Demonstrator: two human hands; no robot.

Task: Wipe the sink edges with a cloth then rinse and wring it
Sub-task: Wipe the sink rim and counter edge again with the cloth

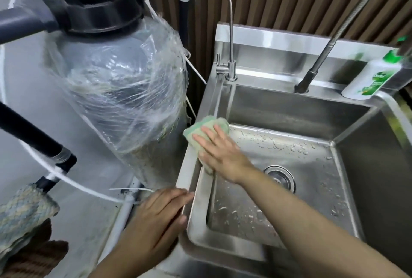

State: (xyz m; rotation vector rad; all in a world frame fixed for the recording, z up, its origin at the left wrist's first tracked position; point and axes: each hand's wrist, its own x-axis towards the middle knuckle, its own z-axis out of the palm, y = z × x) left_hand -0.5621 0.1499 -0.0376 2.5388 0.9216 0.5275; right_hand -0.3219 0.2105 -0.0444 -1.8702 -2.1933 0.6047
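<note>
Left hand (160,217) rests with loosely straight fingers on the sink's (267,76) near-left rim, holding nothing. Cloth (207,128), a soft folded green pad, lies farther along that rim under the right hand's (220,155) straight, pressing fingers. Its corner overhangs outward toward the film-wrapped tank (116,81); a hard push could drop it there. Brushed steel, beaded with water, looks slick, so the bracing palm might slip.

head-worn view, angled down, close over sink (223,104) left edge
</note>
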